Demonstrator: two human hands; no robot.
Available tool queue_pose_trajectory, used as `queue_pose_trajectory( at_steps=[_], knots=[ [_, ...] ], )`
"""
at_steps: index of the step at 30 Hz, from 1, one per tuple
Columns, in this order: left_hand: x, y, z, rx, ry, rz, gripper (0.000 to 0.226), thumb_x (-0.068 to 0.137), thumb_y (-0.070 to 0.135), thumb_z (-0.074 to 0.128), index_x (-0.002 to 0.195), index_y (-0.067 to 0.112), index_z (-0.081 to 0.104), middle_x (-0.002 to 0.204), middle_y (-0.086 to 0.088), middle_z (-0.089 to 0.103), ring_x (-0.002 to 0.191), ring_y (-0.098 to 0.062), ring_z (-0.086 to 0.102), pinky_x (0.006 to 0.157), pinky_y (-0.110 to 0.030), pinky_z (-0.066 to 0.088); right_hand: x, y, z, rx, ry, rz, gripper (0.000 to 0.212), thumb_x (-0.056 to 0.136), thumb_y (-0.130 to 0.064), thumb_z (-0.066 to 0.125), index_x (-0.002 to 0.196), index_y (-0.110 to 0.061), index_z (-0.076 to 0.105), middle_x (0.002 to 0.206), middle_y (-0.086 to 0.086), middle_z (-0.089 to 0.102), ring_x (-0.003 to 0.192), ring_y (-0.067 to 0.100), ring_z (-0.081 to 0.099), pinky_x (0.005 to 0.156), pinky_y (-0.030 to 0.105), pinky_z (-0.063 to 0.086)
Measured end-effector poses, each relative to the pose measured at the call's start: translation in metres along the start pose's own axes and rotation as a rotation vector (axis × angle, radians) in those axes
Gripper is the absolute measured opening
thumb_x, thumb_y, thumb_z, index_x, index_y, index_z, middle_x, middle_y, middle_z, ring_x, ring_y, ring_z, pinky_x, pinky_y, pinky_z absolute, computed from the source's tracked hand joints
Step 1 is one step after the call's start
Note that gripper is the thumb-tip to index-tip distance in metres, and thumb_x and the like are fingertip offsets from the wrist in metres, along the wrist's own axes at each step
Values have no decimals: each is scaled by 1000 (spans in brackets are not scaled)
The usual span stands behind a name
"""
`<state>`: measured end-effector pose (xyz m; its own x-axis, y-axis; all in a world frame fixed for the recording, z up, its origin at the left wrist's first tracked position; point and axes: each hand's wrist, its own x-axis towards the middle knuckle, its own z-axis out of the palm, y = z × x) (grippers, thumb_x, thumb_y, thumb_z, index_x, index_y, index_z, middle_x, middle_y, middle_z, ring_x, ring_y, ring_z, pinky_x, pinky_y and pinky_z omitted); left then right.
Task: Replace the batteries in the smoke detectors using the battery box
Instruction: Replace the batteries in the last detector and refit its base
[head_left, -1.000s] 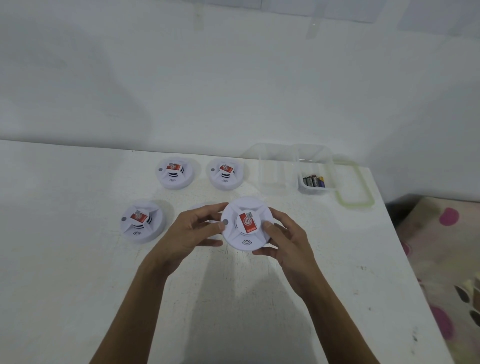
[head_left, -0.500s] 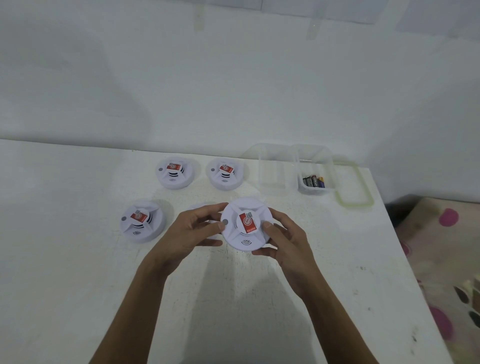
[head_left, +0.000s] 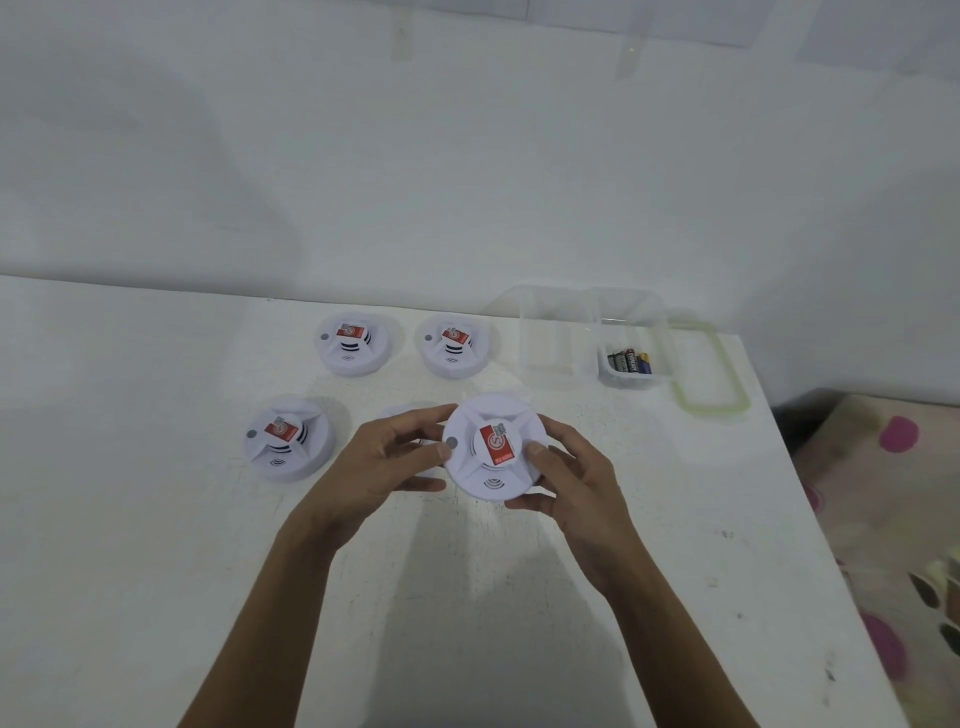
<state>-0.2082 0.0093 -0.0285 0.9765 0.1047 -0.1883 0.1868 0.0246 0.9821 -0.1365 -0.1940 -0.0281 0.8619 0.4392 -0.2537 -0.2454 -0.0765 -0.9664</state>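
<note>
Looks early. Grips one closed detector (head_left: 488, 449) over the counter (head_left: 156, 545), fingers of left hand (head_left: 379, 462) and right hand (head_left: 576, 483) clamped on its rim. Leaves three others (head_left: 288, 439) (head_left: 353, 343) (head_left: 452, 345) unopened on the counter, batteries (head_left: 629, 360) in the box (head_left: 550, 340) far right.

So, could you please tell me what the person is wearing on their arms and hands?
Nothing that shows: both forearms are bare, with no sleeves in frame. The left hand and right hand have no gloves, no rings show on the fingers, and there is no watch or bracelet.

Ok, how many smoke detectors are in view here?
4. Back-left detector, back-right detector, front-left detector, and the held detector between left hand and right hand. A pale shape behind the left hand may be another.
</note>
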Motion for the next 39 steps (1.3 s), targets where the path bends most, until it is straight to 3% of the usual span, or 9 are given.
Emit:
queue_pose_trajectory(
  at_steps=[9,18,25,29,34,39],
  knots=[
    [-6,0,1,4,8,11,35,89,24,62,124,30,61,115,3,67,105,-20,65,81,-37,58,-5,0,4,-8,6,5,29,93,-21,57,122,-26,58,96,-17,73,93,9,70,67,27,58],
    [-12,-1,-13,-15,57,-8,41,86,29,65,126,27,59,113,3,69,105,-18,65,80,-36,58,-5,-1,22,12,32,42,26,93,-22,58,117,-20,48,105,6,71,91,20,71,72,37,60],
    [-21,0,-54,-129,301,-53,28,86,15,65,114,14,63,105,-5,72,97,-20,68,80,-40,58,10,-8,71,-63,45,23,20,95,-17,56,115,-17,54,106,8,69,86,21,71,74,34,60],
    [-29,3,-96,-195,453,-35,16,86,8,65,102,7,67,92,-6,74,81,-18,69,76,-35,58,25,-12,115,-144,24,-34,25,95,-15,53,118,-19,61,108,5,69,89,20,70,79,35,59],
    [-26,0,-155,-145,586,-9,17,85,10,67,101,7,70,100,-7,73,87,-20,70,72,-32,59,59,-11,178,-200,13,-23,29,94,-16,50,119,-21,64,115,2,64,88,14,68,70,19,55],
    [-14,-14,-213,-91,655,5,23,89,10,63,110,6,67,106,-6,71,94,-16,70,77,-31,58,95,-10,239,-260,-3,-21,31,93,-14,48,119,-18,64,111,1,66,82,13,69,82,32,58]
  ],
)
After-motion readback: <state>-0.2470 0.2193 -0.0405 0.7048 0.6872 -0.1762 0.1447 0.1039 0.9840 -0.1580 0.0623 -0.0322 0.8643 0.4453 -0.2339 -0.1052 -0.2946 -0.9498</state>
